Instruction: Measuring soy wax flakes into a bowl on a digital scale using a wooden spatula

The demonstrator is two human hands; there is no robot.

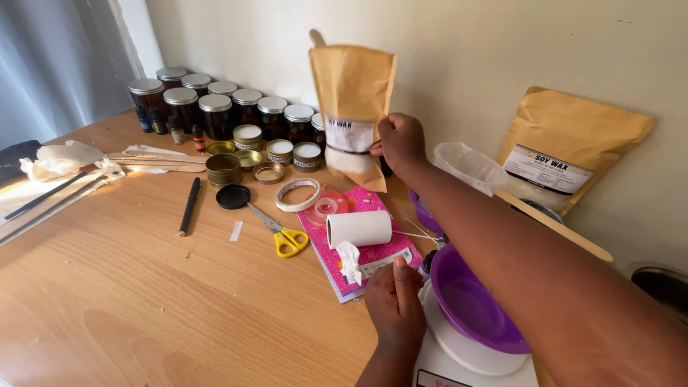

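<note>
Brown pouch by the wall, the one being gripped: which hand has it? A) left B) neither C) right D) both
C: the right hand grips the edge of the upright brown pouch, while the left hand rests low beside the purple bowl.

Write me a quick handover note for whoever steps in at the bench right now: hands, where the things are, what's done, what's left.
Right hand: gripping the brown paper pouch, held upright against the wall.
Left hand: closed in a fist with the thumb up, at the edge of the white scale; nothing visibly held.
Purple bowl sits on the scale and looks empty.
Second brown pouch leans on the wall at right.
Done: bowl placed on scale.
Left: nothing from the pouch is in the bowl yet.
</note>
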